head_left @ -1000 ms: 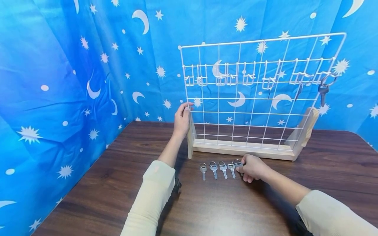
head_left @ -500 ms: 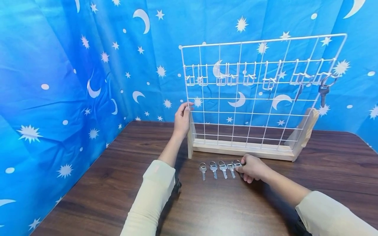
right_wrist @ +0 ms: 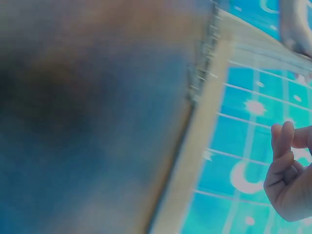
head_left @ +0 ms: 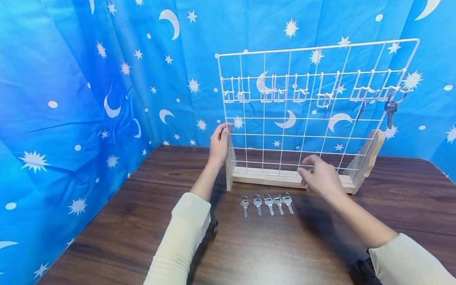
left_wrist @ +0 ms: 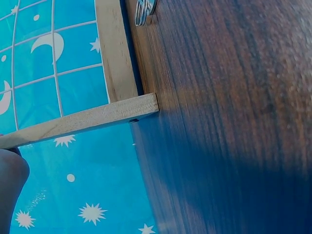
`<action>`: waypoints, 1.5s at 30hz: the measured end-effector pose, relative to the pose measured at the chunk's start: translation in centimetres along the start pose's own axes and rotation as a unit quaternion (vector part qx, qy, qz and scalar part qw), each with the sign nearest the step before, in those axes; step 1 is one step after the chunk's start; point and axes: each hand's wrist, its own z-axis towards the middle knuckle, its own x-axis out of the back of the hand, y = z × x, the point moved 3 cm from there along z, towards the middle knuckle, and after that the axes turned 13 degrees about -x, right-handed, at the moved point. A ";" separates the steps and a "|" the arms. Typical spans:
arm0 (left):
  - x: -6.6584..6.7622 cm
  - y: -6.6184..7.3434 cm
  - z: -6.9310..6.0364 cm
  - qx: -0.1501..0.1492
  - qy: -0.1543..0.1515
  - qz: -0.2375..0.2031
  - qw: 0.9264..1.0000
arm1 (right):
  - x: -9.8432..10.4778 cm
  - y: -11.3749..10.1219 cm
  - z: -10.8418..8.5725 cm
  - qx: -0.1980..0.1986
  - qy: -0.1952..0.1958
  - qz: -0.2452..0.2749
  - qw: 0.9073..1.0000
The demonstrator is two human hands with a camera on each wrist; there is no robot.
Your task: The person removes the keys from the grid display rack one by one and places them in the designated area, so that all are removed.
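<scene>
My left hand (head_left: 219, 145) grips the left wooden upright of a white wire grid rack (head_left: 263, 150); in the left wrist view only part of that hand (left_wrist: 10, 183) shows at the edge. My right hand (head_left: 322, 177) is in the air before the rack's lower right part, fingers loosely curled, with nothing seen in them. In the right wrist view this hand (right_wrist: 292, 175) has bent fingers and thumb close together. Several silver keys with rings lie in a row on the table, the rightmost key (head_left: 287, 202) nearest the right hand.
White hooks (head_left: 299, 94) run along the upper grid. Three keys hang at its right, one dark key (head_left: 390, 109) at the end. The rack's wooden base (head_left: 270, 180) stands on a brown table (head_left: 242, 249). A blue star-and-moon cloth (head_left: 192, 47) hangs behind and at left.
My right hand has let go of the rightmost key and risen up and to the right, leaving the key in the row. The left hand has stayed on the rack.
</scene>
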 end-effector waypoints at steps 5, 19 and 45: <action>-0.1 -2.2 0.4 0.002 0.012 -0.011 1.000 | 3.1 -1.4 -0.1 0.042 0.083 -0.007 0.996; -0.1 -0.9 0.1 0.002 0.010 -0.011 1.000 | 6.8 -3.7 0.2 0.070 0.303 0.021 0.950; 0.0 0.0 0.1 -0.004 0.002 0.002 1.000 | 7.4 -5.7 1.9 0.125 0.376 0.077 0.915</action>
